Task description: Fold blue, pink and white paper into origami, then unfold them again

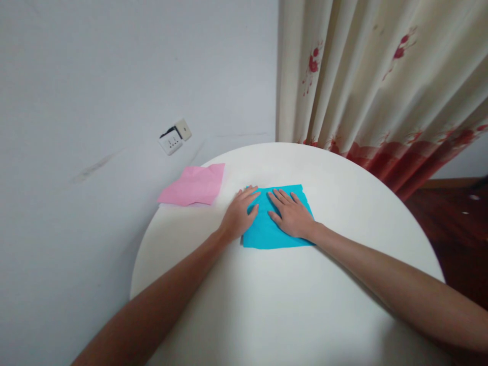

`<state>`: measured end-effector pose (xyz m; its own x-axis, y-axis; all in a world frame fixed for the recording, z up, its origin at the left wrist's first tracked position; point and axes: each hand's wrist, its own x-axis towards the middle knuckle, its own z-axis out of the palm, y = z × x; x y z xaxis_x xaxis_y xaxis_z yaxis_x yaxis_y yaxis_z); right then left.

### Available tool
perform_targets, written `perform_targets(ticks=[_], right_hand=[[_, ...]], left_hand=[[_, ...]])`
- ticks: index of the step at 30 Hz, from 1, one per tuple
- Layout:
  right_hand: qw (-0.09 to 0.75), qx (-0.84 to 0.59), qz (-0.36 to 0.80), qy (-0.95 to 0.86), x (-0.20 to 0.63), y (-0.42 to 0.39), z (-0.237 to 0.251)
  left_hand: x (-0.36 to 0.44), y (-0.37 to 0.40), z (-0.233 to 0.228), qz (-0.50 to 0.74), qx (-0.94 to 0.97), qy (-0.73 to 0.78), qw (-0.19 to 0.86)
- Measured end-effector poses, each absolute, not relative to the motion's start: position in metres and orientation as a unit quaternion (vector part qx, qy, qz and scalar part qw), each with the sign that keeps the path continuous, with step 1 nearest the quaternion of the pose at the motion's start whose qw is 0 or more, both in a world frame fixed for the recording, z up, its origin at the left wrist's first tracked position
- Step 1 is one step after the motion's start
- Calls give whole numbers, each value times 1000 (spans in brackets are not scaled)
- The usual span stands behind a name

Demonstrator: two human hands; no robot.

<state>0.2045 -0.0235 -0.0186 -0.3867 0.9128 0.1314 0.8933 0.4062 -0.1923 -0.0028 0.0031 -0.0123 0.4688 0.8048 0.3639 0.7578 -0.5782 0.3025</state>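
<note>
A bright blue sheet [274,238], thin like paper or cloth, lies flat on the white round table [244,305]. My left hand [239,212] rests at the sheet's left edge, its fingers stretched out over the upper left corner. On the right half of the sheet my right hand [293,214] lies flat with the fingers spread. Neither hand grips anything. A pink sheet [192,187], slightly creased, lies apart from both hands at the table's left far edge and partly overhangs it.
The table's left side is close to a white wall [114,76] bearing a socket plate [171,143] and a smaller beige plate [183,129]. Behind the table at the right hangs a cream curtain [354,76] with red flowers. Dark reddish floor [453,218] shows at the right.
</note>
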Motion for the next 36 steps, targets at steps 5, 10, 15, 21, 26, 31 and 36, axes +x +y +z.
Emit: perform_targets(ticks=[5, 10, 15, 21, 26, 31, 36], right_hand=[[110, -528, 38, -841, 203, -24, -19], [113, -500, 41, -857, 204, -22, -21], [110, -494, 51, -861, 205, -19, -22], [110, -497, 52, -859, 206, -19, -20], [85, -451, 71, -886, 216, -19, -17], [79, -427, 85, -897, 222, -21, -9], [125, -437, 57, -889, 219, -24, 3]], left_hand=[[2, -4, -18, 144, 903, 397, 80], [2, -7, -23, 78, 912, 401, 37], [2, -9, -20, 63, 909, 412, 9], [2, -10, -20, 54, 899, 435, 8], [-6, -3, -19, 46, 906, 419, 39], [-15, 3, -16, 39, 910, 403, 90], [-19, 8, -16, 118, 916, 370, 101]])
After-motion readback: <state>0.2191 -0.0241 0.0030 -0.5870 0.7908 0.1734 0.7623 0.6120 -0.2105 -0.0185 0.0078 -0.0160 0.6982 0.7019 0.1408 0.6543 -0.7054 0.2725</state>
